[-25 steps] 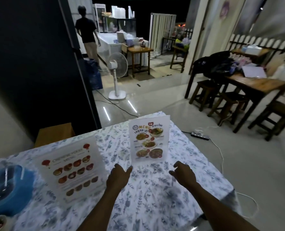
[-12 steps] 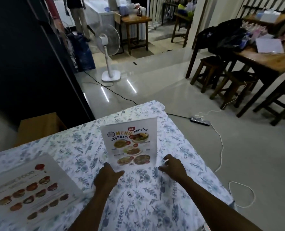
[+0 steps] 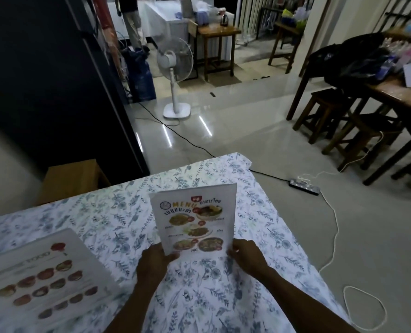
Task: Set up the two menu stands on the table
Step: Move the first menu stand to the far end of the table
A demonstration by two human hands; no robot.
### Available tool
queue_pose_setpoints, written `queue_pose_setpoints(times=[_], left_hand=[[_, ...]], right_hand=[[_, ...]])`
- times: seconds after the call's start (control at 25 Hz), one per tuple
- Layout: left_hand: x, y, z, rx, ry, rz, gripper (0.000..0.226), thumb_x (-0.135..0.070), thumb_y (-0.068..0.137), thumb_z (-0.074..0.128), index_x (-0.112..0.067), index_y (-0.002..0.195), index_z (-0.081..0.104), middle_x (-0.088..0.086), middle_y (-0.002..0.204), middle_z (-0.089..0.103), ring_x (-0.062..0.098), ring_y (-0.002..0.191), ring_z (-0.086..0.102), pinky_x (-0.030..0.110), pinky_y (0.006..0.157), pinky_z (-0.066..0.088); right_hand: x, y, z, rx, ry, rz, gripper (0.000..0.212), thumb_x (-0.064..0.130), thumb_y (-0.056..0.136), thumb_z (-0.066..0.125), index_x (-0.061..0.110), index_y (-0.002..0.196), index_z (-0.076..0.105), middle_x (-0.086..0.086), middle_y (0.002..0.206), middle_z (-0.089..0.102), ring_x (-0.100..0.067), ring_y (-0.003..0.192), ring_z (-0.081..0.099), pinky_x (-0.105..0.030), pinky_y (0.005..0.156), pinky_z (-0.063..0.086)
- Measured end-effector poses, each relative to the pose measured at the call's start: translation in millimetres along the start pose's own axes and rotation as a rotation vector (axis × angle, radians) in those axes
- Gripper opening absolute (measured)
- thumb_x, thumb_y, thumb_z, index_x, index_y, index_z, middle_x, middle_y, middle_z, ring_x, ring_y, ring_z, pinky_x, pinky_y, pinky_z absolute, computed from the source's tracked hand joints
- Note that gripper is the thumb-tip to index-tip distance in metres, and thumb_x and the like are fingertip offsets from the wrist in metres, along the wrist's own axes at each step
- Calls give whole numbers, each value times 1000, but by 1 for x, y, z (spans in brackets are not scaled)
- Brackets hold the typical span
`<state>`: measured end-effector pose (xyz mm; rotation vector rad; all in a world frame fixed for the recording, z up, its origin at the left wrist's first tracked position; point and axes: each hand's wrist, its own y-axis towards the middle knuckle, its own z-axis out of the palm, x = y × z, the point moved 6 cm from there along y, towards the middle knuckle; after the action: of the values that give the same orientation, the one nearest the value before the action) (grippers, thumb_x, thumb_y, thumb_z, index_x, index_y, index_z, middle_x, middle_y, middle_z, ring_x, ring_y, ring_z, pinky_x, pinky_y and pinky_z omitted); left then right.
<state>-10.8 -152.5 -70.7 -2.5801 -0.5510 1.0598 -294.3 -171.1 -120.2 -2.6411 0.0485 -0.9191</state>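
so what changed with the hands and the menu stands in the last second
Both hands closed in on the upright menu stand: the left hand now grips its lower left corner and the right hand its lower right. Before, they hovered just short of it. The other menu stand stays untouched on the tablecloth.

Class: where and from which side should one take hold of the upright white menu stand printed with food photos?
Grip the upright white menu stand at its two bottom corners, from the near side, as the left hand and right hand do; the tall flat panel leaves its side edges free.
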Motion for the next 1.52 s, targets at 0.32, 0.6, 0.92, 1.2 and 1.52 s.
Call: queue_pose_setpoints(times=[0.32,0.6,0.92,1.2,1.52], left_hand=[[-54,14,-22,-16,-30,126,47,-43,73,83,-15,110,75,6,106,77,22,93,73,28,69,54],[-154,95,-29,-51,-121,230,48,-45,75,81,-18,113,74,5,111,75,20,98,70,30,82,56],[-217,234,17,-150,-28,131,53,-49,71,82,-7,101,74,11,100,76,27,88,71,33,68,56],[-218,298,50,-181,-27,55,51,-41,70,85,-10,109,74,9,108,76,24,89,73,32,74,58],[-215,324,52,-204,-6,82,50,-43,71,83,-13,111,75,5,105,77,19,87,74,35,78,61]], right_hand=[[23,12,-63,-143,-160,-18,19,36,92,52,23,98,63,0,97,72,-21,87,66,-38,71,56],[31,119,-166,-261,-298,-48,20,44,89,51,26,98,57,-1,95,70,-29,85,65,-41,70,56],[-1,283,-213,-180,-294,-113,19,42,88,56,25,92,63,-1,94,72,-28,88,66,-38,69,55],[-24,355,-199,-146,-297,-142,19,35,90,57,20,95,67,-1,97,72,-25,84,64,-29,63,42],[-35,382,-185,-197,-215,-138,20,40,89,56,23,92,67,4,96,72,-21,84,64,-28,63,40]])
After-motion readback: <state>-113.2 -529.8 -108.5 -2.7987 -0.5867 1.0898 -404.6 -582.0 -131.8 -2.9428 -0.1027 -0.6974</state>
